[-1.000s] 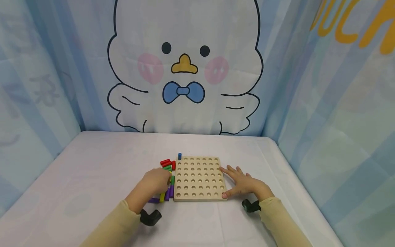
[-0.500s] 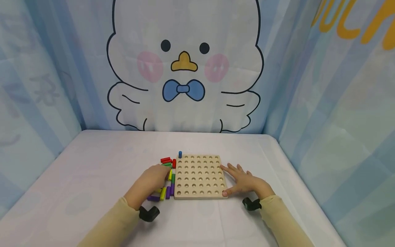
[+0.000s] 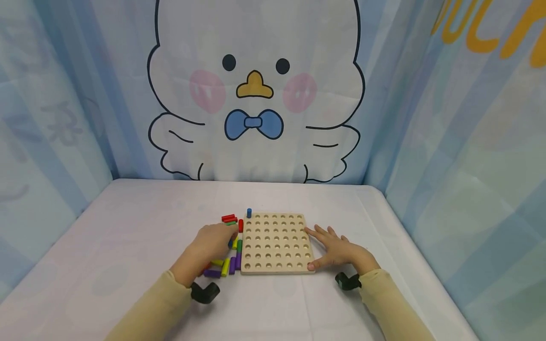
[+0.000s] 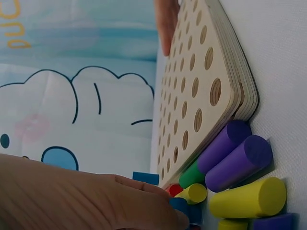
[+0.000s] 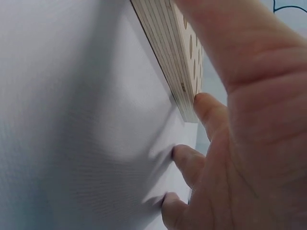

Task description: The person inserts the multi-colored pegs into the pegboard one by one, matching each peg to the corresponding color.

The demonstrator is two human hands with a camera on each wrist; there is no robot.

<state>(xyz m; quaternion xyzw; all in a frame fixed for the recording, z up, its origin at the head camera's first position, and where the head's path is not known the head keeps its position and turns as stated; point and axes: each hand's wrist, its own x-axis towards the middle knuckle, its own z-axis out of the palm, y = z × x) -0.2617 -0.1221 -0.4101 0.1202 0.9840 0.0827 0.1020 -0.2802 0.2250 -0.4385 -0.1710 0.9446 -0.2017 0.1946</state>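
Observation:
Among the colored pegs at the board's left side, my left hand (image 3: pixel 213 242) pinches a blue peg (image 4: pixel 178 204) between thumb and fingers; most of that peg is hidden by the hand. The square wooden peg board (image 3: pixel 276 246) has rows of round holes. One blue peg (image 3: pixel 249 213) stands upright in its far left corner hole. Spread along the board's right edge, my right hand (image 3: pixel 339 252) touches it with thumb and index finger. In the right wrist view its other fingertips (image 5: pixel 184 158) reach down to the tablecloth beside the board.
Loose pegs lie left of the board: red pegs (image 3: pixel 229 218) at the far end, a green peg (image 3: pixel 239 246) along the board's edge, purple pegs (image 4: pixel 240 163) and a yellow peg (image 4: pixel 248 197) nearer. A white cloth (image 3: pixel 141 227) covers the table; a printed curtain (image 3: pixel 256 156) hangs behind.
My left hand has shifted slightly within the pegs, uncovering yellow and red ones near its wrist, and its fingers have come onto a blue peg. The right hand stays at the board.

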